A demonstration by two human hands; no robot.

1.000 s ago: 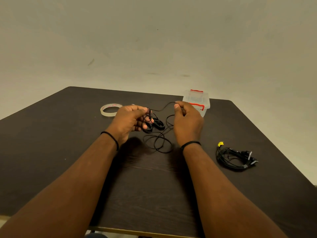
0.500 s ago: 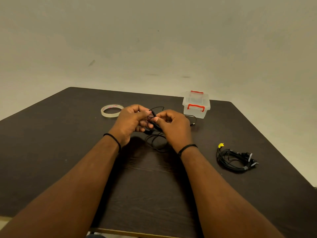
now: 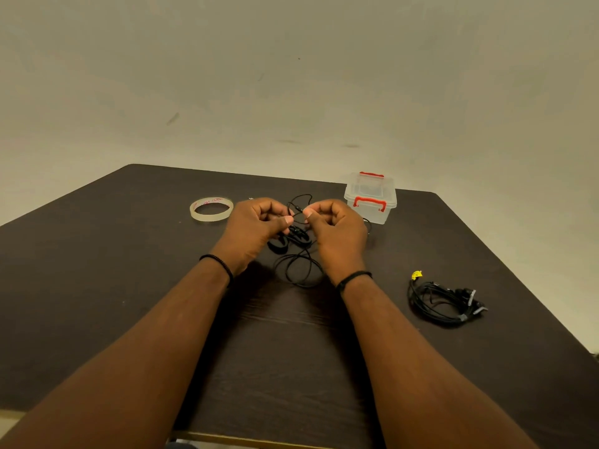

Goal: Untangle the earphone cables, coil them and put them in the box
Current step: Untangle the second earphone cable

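A thin black earphone cable [image 3: 299, 265] hangs in loose loops between my two hands above the dark table [image 3: 129, 286]. My left hand [image 3: 256, 230] pinches part of the cable between thumb and fingers. Close beside it, my right hand [image 3: 337, 233] pinches another stretch, and a small loop rises above the fingertips. The earbuds dangle just below my hands. A small clear box [image 3: 371, 197] with red latches stands shut behind my right hand. A second bundle of black cables [image 3: 444, 301] with a yellow tag lies to the right.
A roll of clear tape [image 3: 211, 209] lies flat at the back left, behind my left hand. The table's far edge runs just behind the box, and its right edge slants past the cable bundle. A plain wall stands behind.
My right hand came in from beside the box to meet the left hand, then drew slightly apart. The cable loop above the fingers has grown smaller and tighter.
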